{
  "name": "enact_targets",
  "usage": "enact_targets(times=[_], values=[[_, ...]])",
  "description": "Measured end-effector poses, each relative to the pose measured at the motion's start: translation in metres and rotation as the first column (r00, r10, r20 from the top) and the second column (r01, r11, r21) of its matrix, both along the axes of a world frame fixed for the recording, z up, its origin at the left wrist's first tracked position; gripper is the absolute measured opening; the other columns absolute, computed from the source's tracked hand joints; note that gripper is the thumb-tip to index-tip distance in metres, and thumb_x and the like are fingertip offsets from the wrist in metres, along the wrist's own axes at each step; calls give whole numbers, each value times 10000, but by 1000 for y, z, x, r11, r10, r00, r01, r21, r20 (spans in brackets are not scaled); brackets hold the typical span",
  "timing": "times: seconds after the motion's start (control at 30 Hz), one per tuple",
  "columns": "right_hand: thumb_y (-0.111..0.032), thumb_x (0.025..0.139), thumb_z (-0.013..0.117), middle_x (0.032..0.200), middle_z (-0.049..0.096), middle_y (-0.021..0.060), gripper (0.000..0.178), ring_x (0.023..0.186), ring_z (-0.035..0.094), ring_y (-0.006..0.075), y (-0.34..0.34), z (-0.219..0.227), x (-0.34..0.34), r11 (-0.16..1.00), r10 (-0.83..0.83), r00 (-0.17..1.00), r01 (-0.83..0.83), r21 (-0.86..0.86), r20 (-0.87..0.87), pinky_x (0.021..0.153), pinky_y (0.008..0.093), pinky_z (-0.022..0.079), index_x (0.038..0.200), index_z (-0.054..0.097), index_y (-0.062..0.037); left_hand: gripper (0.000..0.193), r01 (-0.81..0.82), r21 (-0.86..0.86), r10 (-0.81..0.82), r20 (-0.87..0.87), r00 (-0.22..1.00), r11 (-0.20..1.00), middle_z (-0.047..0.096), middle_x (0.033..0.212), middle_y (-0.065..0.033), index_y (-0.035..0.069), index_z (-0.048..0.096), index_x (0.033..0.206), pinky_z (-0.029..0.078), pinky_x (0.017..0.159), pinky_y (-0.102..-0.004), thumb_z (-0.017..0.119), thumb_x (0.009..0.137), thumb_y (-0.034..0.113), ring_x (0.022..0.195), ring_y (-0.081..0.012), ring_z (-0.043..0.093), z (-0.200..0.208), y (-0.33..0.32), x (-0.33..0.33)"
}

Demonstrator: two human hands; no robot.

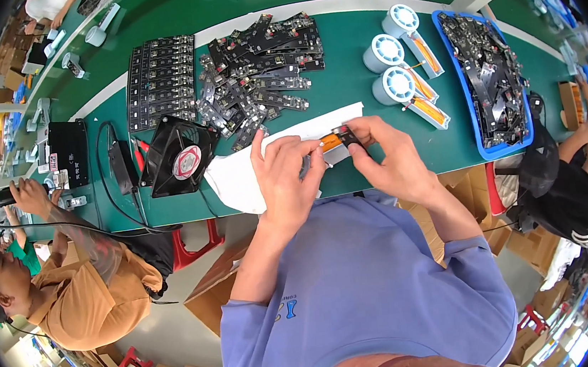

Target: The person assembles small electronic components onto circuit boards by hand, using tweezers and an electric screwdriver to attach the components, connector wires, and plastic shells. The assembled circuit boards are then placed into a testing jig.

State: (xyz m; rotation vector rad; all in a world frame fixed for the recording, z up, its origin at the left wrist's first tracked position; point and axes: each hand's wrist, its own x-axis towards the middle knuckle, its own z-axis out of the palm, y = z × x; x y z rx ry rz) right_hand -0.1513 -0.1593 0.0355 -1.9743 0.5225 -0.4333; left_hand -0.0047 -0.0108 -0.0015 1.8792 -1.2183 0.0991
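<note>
Above the near edge of the table, both my hands grip a small white fan handle with an orange battery (pixel 330 142) in it. My left hand (pixel 284 174) is closed round one end, with a bit of grey part showing between its fingers. At the other end, my right hand (pixel 397 160) pinches a small black circuit board (pixel 348 135) between thumb and fingers. Whether the board is seated in the handle or apart from it, I cannot tell. Under my hands lies a white sheet (pixel 236 181). A black cooling fan (pixel 180 156) stands to the left.
Panelled circuit boards (pixel 160 83) and a loose board pile (pixel 260 69) lie at the back. Light-blue fan heads (pixel 398 85) on battery handles stand right, beside a blue tray (pixel 482 148) of boards. A black adapter (pixel 122 166) lies left. Co-workers (pixel 94 290) sit either side.
</note>
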Motion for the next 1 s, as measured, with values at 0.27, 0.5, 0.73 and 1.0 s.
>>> enact_targets(times=[0.27,0.5,0.73,1.0], values=[[-25,958,698,1051,708,148,271,875,726,268,4,0,20,999,-19,999,17,29,46,764,359,584,1227,684,-4,179,3,3,-4,101,995,1000,703,912,-19,91,724,1027,355,1194,-521,794,867,52,994,-215,678,-3,-1,2],[-40,954,719,1024,728,151,221,826,738,285,12,-4,25,998,7,998,-3,-64,64,725,362,596,1169,697,4,165,7,-36,-4,87,996,999,697,849,-21,86,722,968,360,1189,-513,800,830,43,967,-215,669,-5,-4,3],[-34,947,721,1000,729,159,210,806,740,309,14,-3,24,994,14,997,-6,-105,76,700,381,598,1153,698,3,176,10,-50,-5,91,996,999,696,841,-23,79,729,971,368,1183,-518,803,818,36,972,-230,671,-6,-3,2],[-22,940,716,981,704,157,228,773,714,341,18,-6,23,988,50,995,-35,-153,91,666,398,581,1166,686,-9,182,16,-21,-12,154,988,1000,695,853,-18,83,732,986,365,1180,-533,805,821,57,984,-239,673,-8,-2,1]])
